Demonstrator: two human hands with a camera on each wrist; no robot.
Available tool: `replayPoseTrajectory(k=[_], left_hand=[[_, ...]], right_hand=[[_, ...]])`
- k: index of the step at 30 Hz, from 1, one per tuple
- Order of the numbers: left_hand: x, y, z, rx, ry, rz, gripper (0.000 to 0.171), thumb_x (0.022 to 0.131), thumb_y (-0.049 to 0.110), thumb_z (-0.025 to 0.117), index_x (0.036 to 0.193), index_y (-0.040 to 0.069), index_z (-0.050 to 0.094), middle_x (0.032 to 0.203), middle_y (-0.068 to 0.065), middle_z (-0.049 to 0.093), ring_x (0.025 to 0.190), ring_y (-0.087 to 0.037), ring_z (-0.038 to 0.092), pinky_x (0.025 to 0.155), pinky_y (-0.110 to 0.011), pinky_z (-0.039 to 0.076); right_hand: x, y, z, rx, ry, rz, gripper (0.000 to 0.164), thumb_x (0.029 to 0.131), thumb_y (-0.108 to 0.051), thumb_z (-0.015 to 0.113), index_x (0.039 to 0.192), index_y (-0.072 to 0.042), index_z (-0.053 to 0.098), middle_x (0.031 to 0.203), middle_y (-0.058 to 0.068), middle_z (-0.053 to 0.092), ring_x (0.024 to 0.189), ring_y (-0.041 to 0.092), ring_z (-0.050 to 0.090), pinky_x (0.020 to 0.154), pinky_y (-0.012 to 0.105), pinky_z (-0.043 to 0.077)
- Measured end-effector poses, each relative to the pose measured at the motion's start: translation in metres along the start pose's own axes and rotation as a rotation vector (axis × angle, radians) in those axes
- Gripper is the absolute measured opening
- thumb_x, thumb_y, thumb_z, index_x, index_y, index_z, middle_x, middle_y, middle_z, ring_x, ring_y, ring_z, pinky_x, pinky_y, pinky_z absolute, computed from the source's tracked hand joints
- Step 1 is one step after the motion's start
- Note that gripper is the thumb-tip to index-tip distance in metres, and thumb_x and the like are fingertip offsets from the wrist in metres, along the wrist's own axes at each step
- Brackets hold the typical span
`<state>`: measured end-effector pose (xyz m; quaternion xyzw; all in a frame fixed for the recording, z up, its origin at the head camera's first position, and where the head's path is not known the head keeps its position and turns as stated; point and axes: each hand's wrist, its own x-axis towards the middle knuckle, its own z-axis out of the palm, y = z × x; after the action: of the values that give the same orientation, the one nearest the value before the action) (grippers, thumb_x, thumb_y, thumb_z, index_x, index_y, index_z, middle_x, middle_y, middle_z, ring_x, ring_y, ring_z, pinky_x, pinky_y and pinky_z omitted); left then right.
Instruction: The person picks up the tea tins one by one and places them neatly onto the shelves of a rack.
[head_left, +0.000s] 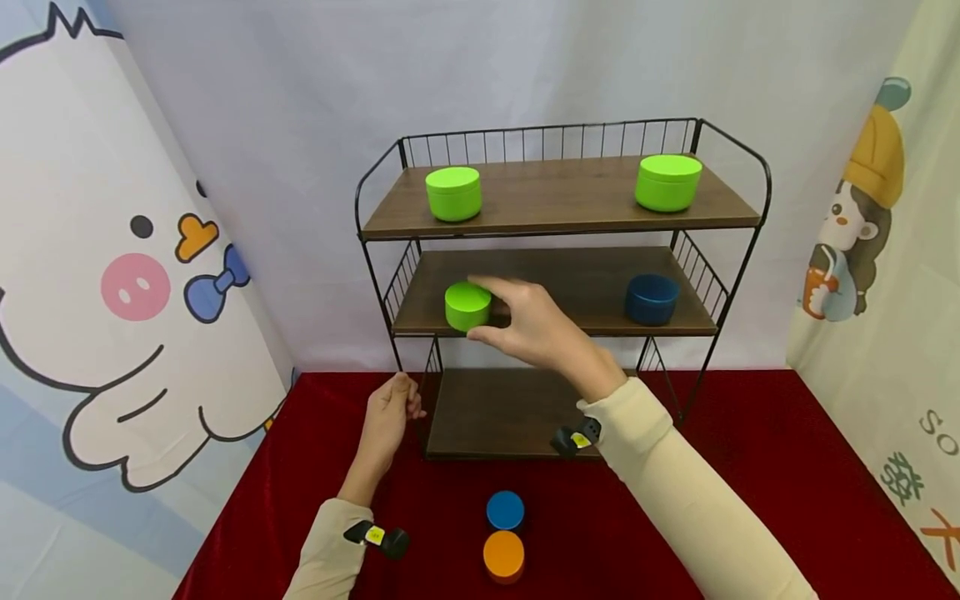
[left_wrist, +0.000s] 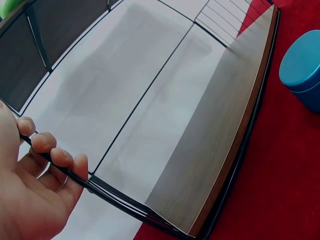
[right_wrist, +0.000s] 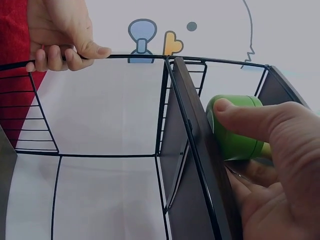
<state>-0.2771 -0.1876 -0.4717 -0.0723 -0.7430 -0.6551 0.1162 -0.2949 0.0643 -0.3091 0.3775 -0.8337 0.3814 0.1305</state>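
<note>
On the left part of the middle shelf sits a round green tin (head_left: 467, 308), close to the front edge. My right hand (head_left: 534, 323) holds this tin from its right side, thumb at the front and fingers behind. In the right wrist view, the thumb (right_wrist: 225, 105) lies over the green tin (right_wrist: 237, 127), with the other fingers partly hidden below it. My left hand (head_left: 386, 417) grips the rack's black front-left wire post (head_left: 379, 287), fingers curled round it, as the left wrist view shows with the hand (left_wrist: 37, 185) on the wire.
Two green tins (head_left: 453, 196) stand on the top shelf (head_left: 555, 192), left and right. A dark blue tin (head_left: 652, 302) is at the middle shelf's right. In front of the rack, a blue tin (head_left: 506, 510) and an orange tin (head_left: 503, 557) rest on red cloth (head_left: 420, 533).
</note>
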Motion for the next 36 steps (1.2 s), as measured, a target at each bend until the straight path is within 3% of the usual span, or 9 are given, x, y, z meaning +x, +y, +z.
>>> replayPoseTrajectory(k=[10, 28, 36], left_hand=[[0.002, 0.000, 0.000, -0.001, -0.005, 0.004, 0.052, 0.114, 0.031, 0.033, 0.085, -0.011, 0.041, 0.073, -0.011, 0.042, 0.070, -0.016, 0.049, 0.073, -0.028, 0.057], [0.000, -0.001, 0.000, -0.007, -0.003, -0.002, 0.053, 0.113, 0.033, 0.034, 0.086, -0.011, 0.041, 0.074, -0.010, 0.041, 0.070, -0.015, 0.048, 0.073, -0.028, 0.057], [0.001, -0.002, 0.000, -0.003, -0.003, -0.005, 0.052, 0.114, 0.032, 0.033, 0.086, -0.011, 0.041, 0.074, -0.011, 0.042, 0.071, -0.017, 0.048, 0.074, -0.029, 0.057]], right_hand=[[0.006, -0.003, 0.001, 0.013, -0.019, 0.088, 0.069, 0.091, -0.014, 0.082, 0.148, 0.004, 0.048, 0.141, 0.022, 0.059, 0.117, 0.030, 0.069, 0.094, 0.034, 0.060], [0.011, -0.005, 0.003, 0.003, -0.039, 0.136, 0.069, 0.091, -0.014, 0.081, 0.149, 0.003, 0.048, 0.138, 0.022, 0.062, 0.112, 0.030, 0.071, 0.090, 0.035, 0.061], [0.012, -0.005, 0.001, 0.077, -0.063, 0.250, 0.071, 0.091, -0.017, 0.081, 0.152, -0.005, 0.047, 0.143, 0.019, 0.059, 0.119, 0.032, 0.068, 0.093, 0.036, 0.060]])
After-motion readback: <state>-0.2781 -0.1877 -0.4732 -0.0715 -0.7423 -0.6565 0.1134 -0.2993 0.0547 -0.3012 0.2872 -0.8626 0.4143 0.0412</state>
